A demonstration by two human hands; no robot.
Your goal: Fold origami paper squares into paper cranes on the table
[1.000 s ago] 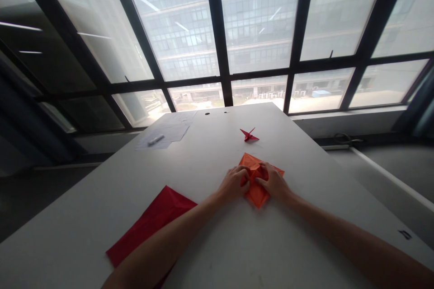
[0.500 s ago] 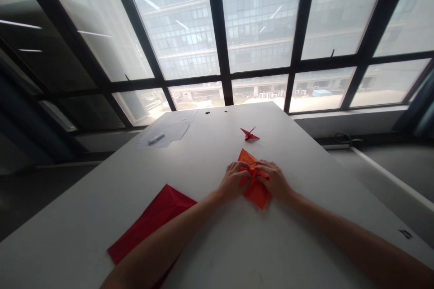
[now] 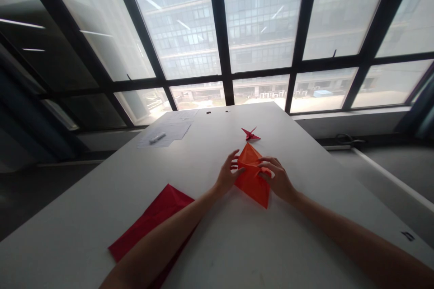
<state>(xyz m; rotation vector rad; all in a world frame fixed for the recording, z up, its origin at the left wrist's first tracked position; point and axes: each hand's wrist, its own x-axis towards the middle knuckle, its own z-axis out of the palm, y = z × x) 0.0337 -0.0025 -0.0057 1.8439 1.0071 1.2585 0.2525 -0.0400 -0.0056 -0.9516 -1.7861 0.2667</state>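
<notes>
A folded sheet of orange origami paper (image 3: 254, 183) lies on the white table, one corner pointing away from me. At its left edge is my left hand (image 3: 228, 176), fingers apart and curved, the thumb touching the paper. My right hand (image 3: 280, 180) is at the paper's right side, its thumb and fingers closed on a raised flap near the middle. Just beyond the far corner stands a small red paper crane (image 3: 250, 134). A larger dark red sheet of paper (image 3: 152, 216) with creases lies to the left, partly hidden under my left forearm.
White printed sheets (image 3: 176, 128) lie at the table's far left with a pale marker-like stick (image 3: 157, 138) on them. The table (image 3: 298, 239) reaches toward tall windows (image 3: 261, 22). A dark mark (image 3: 408, 236) is near its right edge.
My left hand has moved left, its fingers loosening from the middle of the orange paper. The paper now looks wider and more spread out. My right hand has shifted slightly right.
</notes>
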